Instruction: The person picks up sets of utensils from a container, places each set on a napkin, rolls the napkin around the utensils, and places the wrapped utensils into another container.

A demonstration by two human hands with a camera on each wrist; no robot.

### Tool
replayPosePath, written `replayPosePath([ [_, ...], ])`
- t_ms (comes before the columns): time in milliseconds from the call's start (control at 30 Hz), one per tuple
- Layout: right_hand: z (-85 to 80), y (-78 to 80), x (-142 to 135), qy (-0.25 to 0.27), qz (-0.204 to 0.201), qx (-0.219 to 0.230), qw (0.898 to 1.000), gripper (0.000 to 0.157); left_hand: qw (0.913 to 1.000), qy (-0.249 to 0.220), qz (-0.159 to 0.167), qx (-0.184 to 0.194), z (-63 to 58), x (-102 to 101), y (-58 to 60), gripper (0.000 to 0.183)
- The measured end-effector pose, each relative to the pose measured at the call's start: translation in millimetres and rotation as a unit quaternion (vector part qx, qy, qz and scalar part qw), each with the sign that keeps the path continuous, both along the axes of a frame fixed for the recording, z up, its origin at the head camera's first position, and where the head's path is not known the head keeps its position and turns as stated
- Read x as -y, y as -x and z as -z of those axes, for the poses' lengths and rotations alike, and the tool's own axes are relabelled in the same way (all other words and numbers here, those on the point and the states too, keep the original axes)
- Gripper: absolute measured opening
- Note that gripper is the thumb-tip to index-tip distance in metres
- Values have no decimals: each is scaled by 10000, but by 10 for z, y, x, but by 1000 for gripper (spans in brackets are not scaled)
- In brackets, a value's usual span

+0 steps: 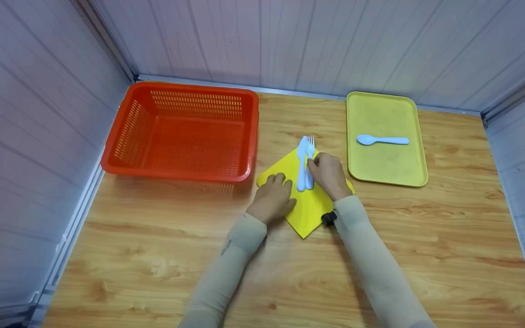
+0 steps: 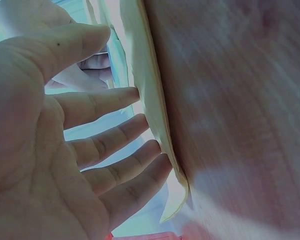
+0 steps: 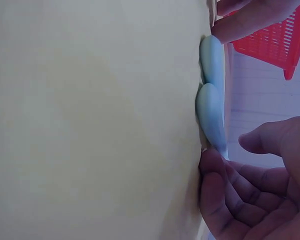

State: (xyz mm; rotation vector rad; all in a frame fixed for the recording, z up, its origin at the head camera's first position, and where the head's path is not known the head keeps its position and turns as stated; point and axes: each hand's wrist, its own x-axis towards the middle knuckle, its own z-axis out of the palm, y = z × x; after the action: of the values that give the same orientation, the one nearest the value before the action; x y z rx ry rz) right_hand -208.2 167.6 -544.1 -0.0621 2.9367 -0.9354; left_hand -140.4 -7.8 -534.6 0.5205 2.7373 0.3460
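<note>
A yellow napkin, folded in layers, lies with one corner toward me in the head view. On it a pale blue knife and a matching fork lie side by side. My left hand rests on the napkin's left part, its fingertips pressing the cloth with fingers extended. At the fork's right side is my right hand. In the right wrist view its fingers bend against the napkin beside the fork handle, while the thumb stands apart from them.
A red-orange plastic basket stands at the back left. The yellow tray at the back right carries a pale blue spoon. Pale panel walls border the wooden table on the left, back and right.
</note>
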Motion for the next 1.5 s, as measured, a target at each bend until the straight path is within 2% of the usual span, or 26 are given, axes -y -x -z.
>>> replayPosePath([
  [233, -32, 1, -65, 25, 14, 119, 9999, 32, 10000, -77, -38, 11, -28, -48, 19, 51],
  [433, -148, 38, -212, -28, -29, 91, 10000, 31, 9993, -329, -40, -154, -96, -202, 56, 54],
  [600, -262, 79, -427, -87, 63, -152, 9998, 28, 9984, -353, 290, -345, -163, -424, 83, 56],
  [800, -335, 138, -745, -350, 43, -176, 9992, 29, 9954, -220, 741, -572, -210, -712, 148, 56],
  [967, -287, 237, -1088, -829, 18, -468, 9955, 26, 9913, -312, 1182, -496, -166, -949, 229, 59],
  [1167, -157, 423, -1498, -1255, 92, -774, 9890, 26, 9896, -203, 1393, -290, -72, -1169, 305, 61],
  [1333, -62, 526, -1677, -1560, 55, -661, 9855, 28, 9848, -61, 1692, -398, -36, -1282, 345, 59],
  [1500, -21, 605, -1745, -1941, -104, -373, 9802, 31, 9821, 145, 1812, -493, -40, -1382, 383, 58],
])
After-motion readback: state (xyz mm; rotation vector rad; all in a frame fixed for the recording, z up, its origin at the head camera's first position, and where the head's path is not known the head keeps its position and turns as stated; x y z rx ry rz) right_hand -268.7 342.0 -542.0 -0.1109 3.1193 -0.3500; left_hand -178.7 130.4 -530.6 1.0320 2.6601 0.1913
